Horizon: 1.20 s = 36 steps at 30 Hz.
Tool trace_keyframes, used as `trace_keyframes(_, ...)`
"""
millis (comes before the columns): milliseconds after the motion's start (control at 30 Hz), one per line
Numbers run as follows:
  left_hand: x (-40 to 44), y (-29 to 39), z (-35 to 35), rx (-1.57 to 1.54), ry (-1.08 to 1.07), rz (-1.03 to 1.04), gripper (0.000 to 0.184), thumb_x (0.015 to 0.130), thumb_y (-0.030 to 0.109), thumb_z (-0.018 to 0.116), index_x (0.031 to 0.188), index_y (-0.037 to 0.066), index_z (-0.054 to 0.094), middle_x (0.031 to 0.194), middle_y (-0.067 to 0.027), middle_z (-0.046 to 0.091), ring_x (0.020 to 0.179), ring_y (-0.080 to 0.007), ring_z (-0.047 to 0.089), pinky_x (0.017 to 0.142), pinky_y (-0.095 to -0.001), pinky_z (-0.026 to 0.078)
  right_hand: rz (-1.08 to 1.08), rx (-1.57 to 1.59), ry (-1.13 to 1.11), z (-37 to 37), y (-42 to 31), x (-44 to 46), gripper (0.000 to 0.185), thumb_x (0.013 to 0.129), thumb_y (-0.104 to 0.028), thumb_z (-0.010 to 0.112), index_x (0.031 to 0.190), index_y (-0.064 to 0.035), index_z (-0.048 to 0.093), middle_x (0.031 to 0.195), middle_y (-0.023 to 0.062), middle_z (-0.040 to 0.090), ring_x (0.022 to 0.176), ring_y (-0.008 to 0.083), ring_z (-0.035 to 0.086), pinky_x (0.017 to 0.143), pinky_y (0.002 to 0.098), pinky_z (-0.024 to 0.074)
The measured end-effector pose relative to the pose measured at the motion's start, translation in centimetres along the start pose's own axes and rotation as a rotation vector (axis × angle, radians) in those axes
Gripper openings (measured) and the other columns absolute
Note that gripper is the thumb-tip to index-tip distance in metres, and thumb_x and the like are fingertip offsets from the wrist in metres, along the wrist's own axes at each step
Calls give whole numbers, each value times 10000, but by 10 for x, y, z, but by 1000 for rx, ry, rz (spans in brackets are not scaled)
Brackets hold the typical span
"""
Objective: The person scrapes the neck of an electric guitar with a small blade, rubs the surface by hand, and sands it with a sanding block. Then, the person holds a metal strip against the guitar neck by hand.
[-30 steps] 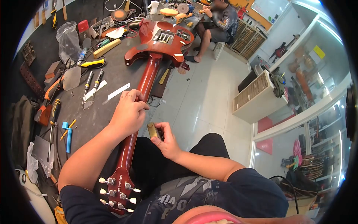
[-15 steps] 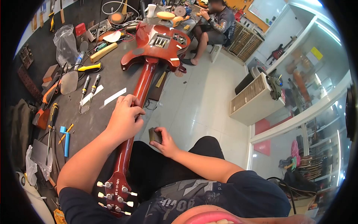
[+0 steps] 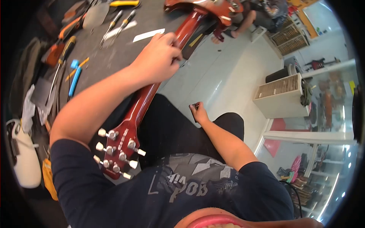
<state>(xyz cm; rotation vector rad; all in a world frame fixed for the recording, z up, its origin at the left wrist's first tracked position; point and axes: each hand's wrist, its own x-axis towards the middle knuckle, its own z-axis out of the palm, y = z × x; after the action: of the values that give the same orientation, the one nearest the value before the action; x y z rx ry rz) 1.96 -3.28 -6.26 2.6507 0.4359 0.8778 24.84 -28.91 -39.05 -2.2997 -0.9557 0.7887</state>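
A glossy red-brown guitar lies face down, its neck [image 3: 146, 100] running diagonally down to the headstock [image 3: 123, 146] with pale tuner buttons. My left hand [image 3: 157, 57] is closed on the neck, its fingers curled over it and partly hiding it. Lower right of that, above my dark trousers, my right hand [image 3: 199, 113] grips a small block [image 3: 192, 113], seen edge-on and dark, apart from the guitar. The guitar body [image 3: 205, 5] is cut off by the top edge.
On the dark bench [image 3: 102, 57] lie a white strip [image 3: 149, 35], screwdrivers [image 3: 112, 26], a blue tool [image 3: 75, 78] and a yellow-handled tool [image 3: 124, 3]. A seated person [image 3: 262, 17] is at the top right. A cabinet [image 3: 281, 95] stands on the right.
The view has tilted downward, so the guitar and bench sit higher in it. My right hand with the block has moved away from the neck and turned. My left hand stays on the neck.
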Motion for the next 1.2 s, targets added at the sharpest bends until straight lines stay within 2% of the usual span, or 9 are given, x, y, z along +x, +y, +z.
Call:
trace_keyframes(200, -3, 2, -4, -18, -33, -70, 157, 825, 97, 743, 929, 42, 847, 1202, -137, 681, 1176, -357, 604, 1080, -453, 526, 310, 343, -71, 4, 43, 60, 828, 1015, -646, 732, 1399, 73, 584, 1248, 263, 718, 1137, 366, 708, 990, 491, 570)
trace_keyframes(400, 0, 1, 0, -10, -20, -41, 171, 835, 11, 702, 957, 25, 820, 1183, -79, 653, 1158, -314, 593, 1020, -438, 558, 36, 1271, 309, -122, -109, 108, 639, 1088, -637, 631, 1312, -39, 618, 1205, 99, 696, 1116, 267, 674, 941, 492, 583)
trace_keyframes(467, -1, 1, 2, -2, -18, -51, 163, 845, 11, 693, 953, 21, 815, 1179, -76, 647, 1143, -308, 588, 1008, -435, 557, 316, 1275, 568, -150, -178, 89, 642, 1097, -634, 615, 1292, -23, 615, 1218, 95, 687, 1116, 253, 660, 910, 485, 578)
trace_keyframes(567, 1, 3, 1, 13, -27, -60, 157, 848, 10, 687, 945, 21, 810, 1179, -74, 642, 1137, -309, 585, 1000, -435, 554, 249, 1404, 700, -152, -206, 125, 624, 1123, -554, 626, 1353, 19, 536, 1228, 107, 666, 1012, 277, 676, 889, 490, 582)
trace_keyframes(700, 0, 0, 1, 1, -21, -64, 154, 839, 8, 690, 938, 34, 805, 1186, -73, 639, 1145, -311, 584, 999, -438, 548, -251, 963, 319, -102, -290, 166, 510, 1125, -496, 659, 1233, -17, 520, 1164, 89, 638, 1027, 213, 622, 918, 443, 548)
trace_keyframes(733, 0, 1, 2, -10, -20, -62, 153, 836, 8, 692, 937, 37, 803, 1188, -73, 639, 1148, -312, 584, 1000, -439, 546, -241, 1296, 519, -69, -307, 171, 430, 1125, -450, 672, 1262, -93, 476, 1219, 105, 629, 1055, 207, 623, 834, 383, 564)
trace_keyframes(867, 0, -1, 2, -1, -19, -32, 139, 824, 10, 706, 931, 41, 789, 1195, -77, 632, 1151, -313, 585, 1002, -442, 537, -390, 1170, 259, -85, -271, 159, 485, 1085, -418, 732, 1268, -32, 502, 1231, 109, 628, 1160, 215, 577, 1015, 394, 483)
trace_keyframes(1100, 3, 4, -3, -36, -39, -81, 94, 816, 50, 733, 885, 39, 797, 1176, -99, 646, 1152, -340, 586, 1029, -454, 541, 165, 1273, 354, -56, -147, 164, 676, 1053, -436, 730, 1492, -1, 455, 1455, 198, 585, 1326, 297, 581, 1081, 478, 515)
trace_keyframes(1200, 4, 7, -4, -39, -29, -83, 94, 810, 50, 736, 885, 34, 790, 1182, -112, 640, 1154, -352, 584, 1028, -458, 537, 307, 1386, 649, -103, -208, 134, 672, 1074, -461, 695, 1477, 5, 427, 1436, 191, 587, 1284, 298, 608, 1078, 487, 520)
